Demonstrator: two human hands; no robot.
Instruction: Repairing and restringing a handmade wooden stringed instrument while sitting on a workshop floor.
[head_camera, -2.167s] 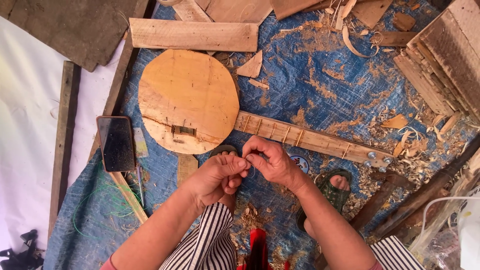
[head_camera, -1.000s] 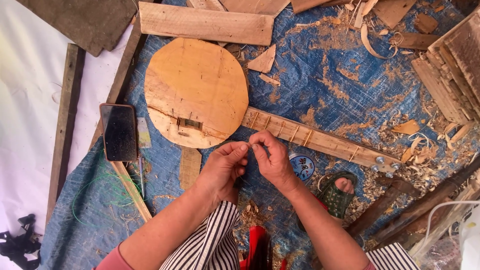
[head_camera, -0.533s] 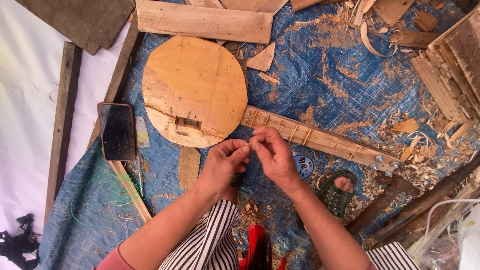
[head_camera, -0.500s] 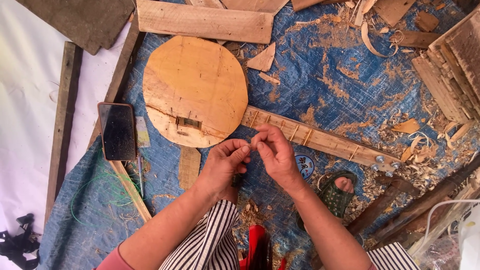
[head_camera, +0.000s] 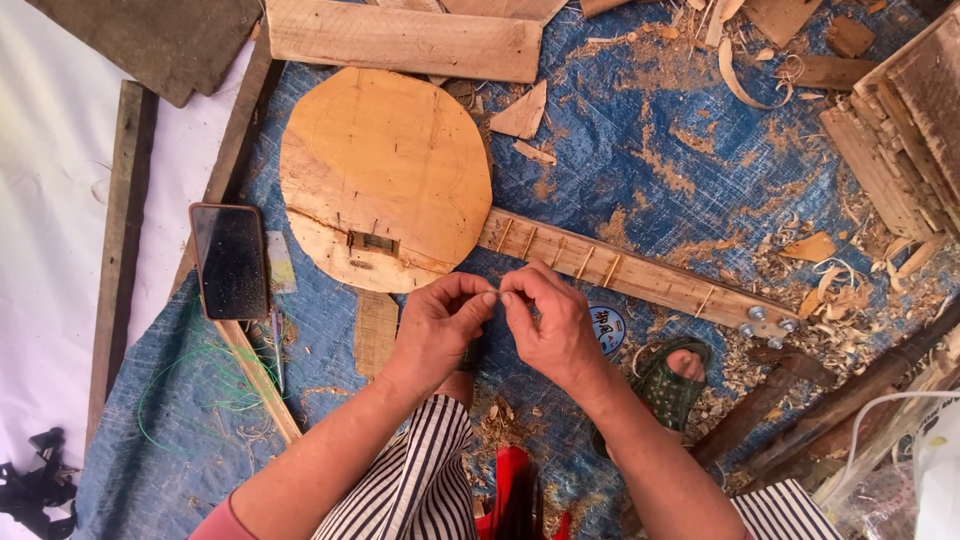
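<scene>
— What are your hands doing right now?

— You are bringing both together over the blue woven tarp (head_camera: 620, 170) spread on the floor. Your left hand (head_camera: 435, 330) and your right hand (head_camera: 550, 325) are meeting fingertip to fingertip, each pinching something very small between thumb and forefinger. It is too tiny to tell what it is; the pinch itself is sitting just below the rim of the round, pale wooden disc (head_camera: 385, 175).

— And where is that disc lying?

— It is lying flat on the tarp, toward the far left part of it, with a small rectangular slot near its closest edge. A long narrow wooden neck with cross-lines and metal pegs (head_camera: 640, 280) is running out from under the disc's right side toward the tarp's right edge; the pegs are sitting at its far end.

— What else is lying around you?

— A dark rectangular phone (head_camera: 230, 260) is resting on a thin wooden slat (head_camera: 255, 370) by the tarp's left edge, with a tangle of green wire (head_camera: 190, 385) just beside it. A broad pale plank (head_camera: 400, 40) is lying along the far edge, just beyond the disc. Wood shavings (head_camera: 830, 290) are scattered toward the right edge. Your foot in a green sandal (head_camera: 672, 380) is planted near the neck, beside your right forearm.
</scene>
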